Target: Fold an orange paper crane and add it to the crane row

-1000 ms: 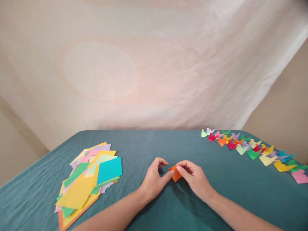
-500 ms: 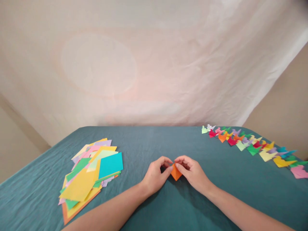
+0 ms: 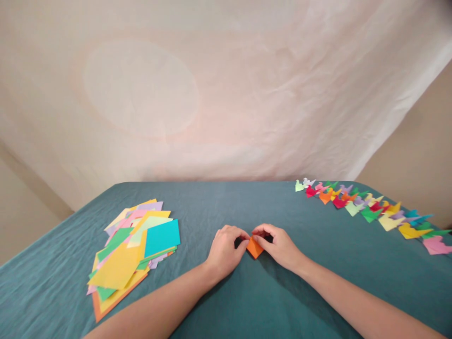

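A wrinkled green cloth spreads below a pale hanging sheet, with a beige wall showing at right. Over the cloth's middle, the left hand and right hand pinch a small folded orange paper from either side. Loose coloured papers overlap at left; paper birds line the right.

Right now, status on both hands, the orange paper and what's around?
Left hand and right hand pinching orange folded paper. Sheet pile off left. Folded paper birds off right.
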The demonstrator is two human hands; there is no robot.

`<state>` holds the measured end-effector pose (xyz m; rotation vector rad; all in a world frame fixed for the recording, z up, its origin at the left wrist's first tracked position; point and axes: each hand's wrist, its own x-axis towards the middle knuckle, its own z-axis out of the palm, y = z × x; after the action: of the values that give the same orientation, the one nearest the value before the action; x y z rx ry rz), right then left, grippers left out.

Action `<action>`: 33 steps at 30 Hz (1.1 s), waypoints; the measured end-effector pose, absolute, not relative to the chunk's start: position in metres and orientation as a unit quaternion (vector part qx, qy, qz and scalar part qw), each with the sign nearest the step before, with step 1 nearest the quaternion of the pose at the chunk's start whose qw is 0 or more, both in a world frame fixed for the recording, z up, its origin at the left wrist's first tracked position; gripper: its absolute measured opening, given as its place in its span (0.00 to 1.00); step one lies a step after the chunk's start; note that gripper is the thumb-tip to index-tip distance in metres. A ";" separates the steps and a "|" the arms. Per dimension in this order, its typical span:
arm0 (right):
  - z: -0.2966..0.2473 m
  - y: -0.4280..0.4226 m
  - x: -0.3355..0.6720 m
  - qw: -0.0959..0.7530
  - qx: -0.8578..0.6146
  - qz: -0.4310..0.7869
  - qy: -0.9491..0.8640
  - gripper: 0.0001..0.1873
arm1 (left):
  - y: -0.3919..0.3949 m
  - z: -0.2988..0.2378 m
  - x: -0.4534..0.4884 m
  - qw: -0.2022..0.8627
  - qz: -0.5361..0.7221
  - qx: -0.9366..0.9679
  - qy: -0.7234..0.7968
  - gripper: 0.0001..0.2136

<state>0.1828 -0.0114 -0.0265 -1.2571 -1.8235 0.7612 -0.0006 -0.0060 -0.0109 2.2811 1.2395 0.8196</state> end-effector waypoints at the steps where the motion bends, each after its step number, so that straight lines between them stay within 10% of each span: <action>1: -0.027 -0.011 0.183 0.386 -0.495 0.291 -0.722 0.06 | -0.006 -0.011 -0.001 0.200 0.289 0.825 0.443 0.05; 33: -0.016 -0.031 0.187 0.286 -0.471 0.072 -0.831 0.06 | -0.014 0.005 -0.004 0.066 0.139 0.939 0.307 0.17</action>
<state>0.1866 -0.0309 -0.0157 -1.2601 -2.2223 0.1921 -0.0042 -0.0139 0.0050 2.8317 0.9264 0.4204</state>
